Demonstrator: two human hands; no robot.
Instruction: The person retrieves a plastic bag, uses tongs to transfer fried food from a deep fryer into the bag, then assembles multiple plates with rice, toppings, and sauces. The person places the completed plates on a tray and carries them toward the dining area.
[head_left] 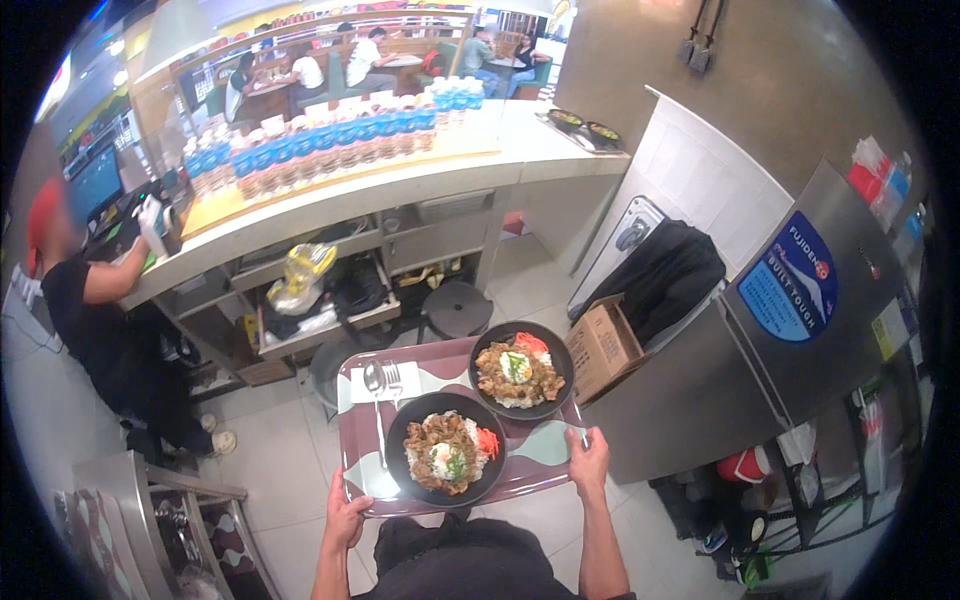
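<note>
A maroon serving tray (540, 478) with pale green wavy shapes is held level in front of my body. My left hand (346, 508) grips its near left corner, and my right hand (588, 456) grips its near right side. Two black bowls stand on it. The nearer bowl (446, 496) and the farther bowl (522, 408) each hold rice topped with browned meat, an egg-like white topping with chopped greens, and red pickled strips. Left of the bowls lie a spoon (375, 378) and a fork (391, 376), partly over a white napkin (405, 382).
A long counter (400, 172) ahead carries rows of water bottles (330, 140) and, at its right end, another tray with two bowls (585, 128). Stools (455, 308) stand below. A co-worker (110, 300) is at left. A grey refrigerator (700, 390) and cardboard box (604, 346) are close on the right.
</note>
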